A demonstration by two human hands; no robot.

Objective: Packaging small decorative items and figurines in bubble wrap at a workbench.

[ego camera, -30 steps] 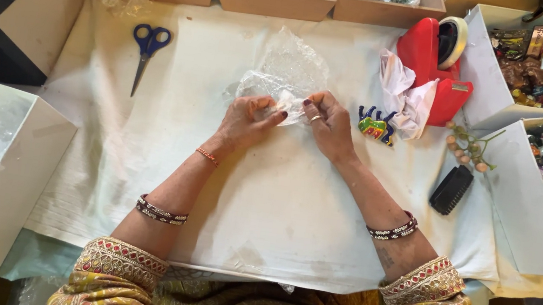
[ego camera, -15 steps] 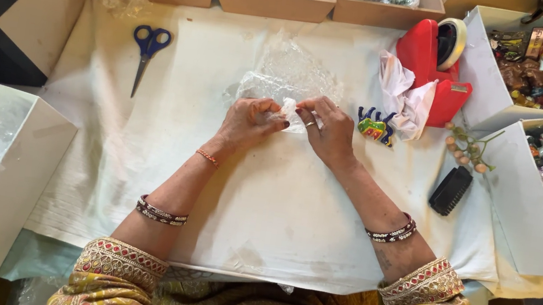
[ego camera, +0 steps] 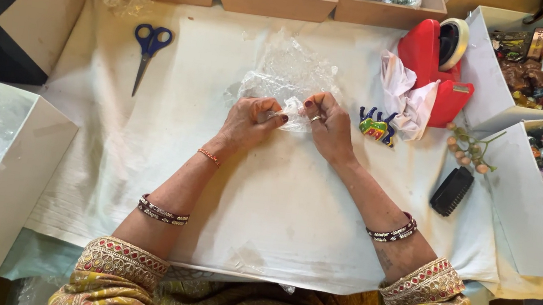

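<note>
A crumpled sheet of clear plastic wrap [ego camera: 287,75] lies on the white cloth [ego camera: 263,208] in the middle of the table. My left hand [ego camera: 253,119] and my right hand [ego camera: 329,125] both pinch its near edge, fingers closed around a small wrapped bundle [ego camera: 293,112] between them. What is inside the bundle is hidden by plastic and fingers. A small painted figurine [ego camera: 377,125] in blue, green and red lies just right of my right hand.
Blue-handled scissors [ego camera: 149,49] lie at the back left. A red tape dispenser [ego camera: 439,66] and crumpled white paper [ego camera: 408,99] sit at the back right, a black brush [ego camera: 451,191] nearer. White boxes [ego camera: 526,202] of colourful figurines stand right; a white box [ego camera: 5,186] with plastic stands left.
The raised plastic sheet has dropped and bunched behind my hands. Both hands have drawn closer together around the small bundle.
</note>
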